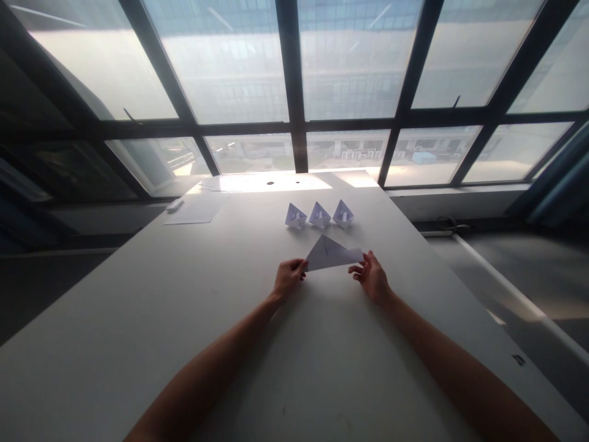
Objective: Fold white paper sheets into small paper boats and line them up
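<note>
A folded sheet of white paper, with a triangular peak and a flap along its right side, is held up just above the table. My left hand pinches its lower left corner between thumb and fingers. At the right end, my right hand grips the paper's edge with thumb and a finger, its other fingers curled loosely below. Beyond the paper stand three folded paper boats in a row: a left one, a middle one and a right one.
Flat sheets of paper lie at the table's far left, with a small white object at their edge. The white table reaches to large dark-framed windows. A small dark mark shows near the right edge.
</note>
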Motion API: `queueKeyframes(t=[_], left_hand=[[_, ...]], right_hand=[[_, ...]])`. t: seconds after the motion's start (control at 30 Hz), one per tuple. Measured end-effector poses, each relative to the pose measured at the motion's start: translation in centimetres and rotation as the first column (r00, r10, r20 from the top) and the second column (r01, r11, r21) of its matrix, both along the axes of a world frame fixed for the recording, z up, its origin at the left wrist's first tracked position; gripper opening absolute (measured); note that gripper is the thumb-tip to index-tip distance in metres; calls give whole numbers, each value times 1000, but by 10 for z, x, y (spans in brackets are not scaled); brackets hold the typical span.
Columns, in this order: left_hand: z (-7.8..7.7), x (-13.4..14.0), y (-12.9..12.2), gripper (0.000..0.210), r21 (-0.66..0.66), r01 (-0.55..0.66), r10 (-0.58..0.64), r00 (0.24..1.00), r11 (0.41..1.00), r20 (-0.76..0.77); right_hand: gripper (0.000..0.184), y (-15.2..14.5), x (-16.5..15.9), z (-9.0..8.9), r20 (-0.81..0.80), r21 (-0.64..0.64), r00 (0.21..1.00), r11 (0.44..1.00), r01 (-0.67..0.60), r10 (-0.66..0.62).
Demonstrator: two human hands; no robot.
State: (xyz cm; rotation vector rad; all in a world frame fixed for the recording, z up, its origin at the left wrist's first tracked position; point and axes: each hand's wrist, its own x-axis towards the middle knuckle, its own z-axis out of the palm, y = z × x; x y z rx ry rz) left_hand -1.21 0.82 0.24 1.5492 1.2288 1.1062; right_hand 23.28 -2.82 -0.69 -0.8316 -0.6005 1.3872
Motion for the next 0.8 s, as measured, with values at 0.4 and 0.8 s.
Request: queueKeyframes(t=[0.4, 0.8], left_hand=[[-3, -1, 2, 38, 3, 3, -3, 1000, 1000, -26], [2, 1, -2, 36, 11, -22, 23, 1000, 1000, -11]], right_hand=[[37, 5, 21, -2, 230, 3, 973, 1000, 15, -15], [26, 4, 15, 1, 288, 107, 944, 985, 137, -163]])
